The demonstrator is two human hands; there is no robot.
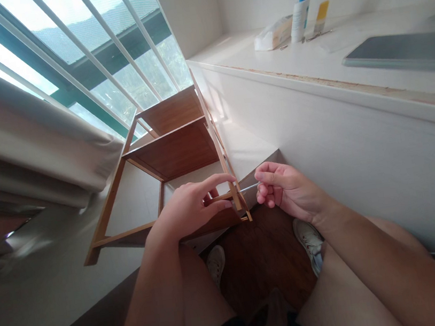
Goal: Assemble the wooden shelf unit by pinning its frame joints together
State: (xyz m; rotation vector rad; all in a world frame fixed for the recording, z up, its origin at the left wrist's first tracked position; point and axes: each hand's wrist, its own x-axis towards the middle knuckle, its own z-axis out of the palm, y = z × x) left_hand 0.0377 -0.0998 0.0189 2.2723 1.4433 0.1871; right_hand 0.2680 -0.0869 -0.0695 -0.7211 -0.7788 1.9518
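A brown wooden shelf rack (175,150) with several tiers stands tilted in my view, ahead of my knees. Its lower front corner is gripped by my left hand (190,202), with the thumb below and the fingers over the post and rail. My right hand (281,186) is closed in a pinch on a thin metal rod (248,187) that looks like a hex key. The rod's far end meets the outer side of the post (232,182); the screw or hole there is too small to make out. My fingers hide the rod's near end.
A white ledge (242,54) runs along the right, bearing a tissue pack (274,34), a white bottle with a blue nozzle (300,21), a small yellow-topped item (321,16) and a dark flat tablet-like device (408,52). On the left, a curtain (36,140) hangs by a barred window (103,44).
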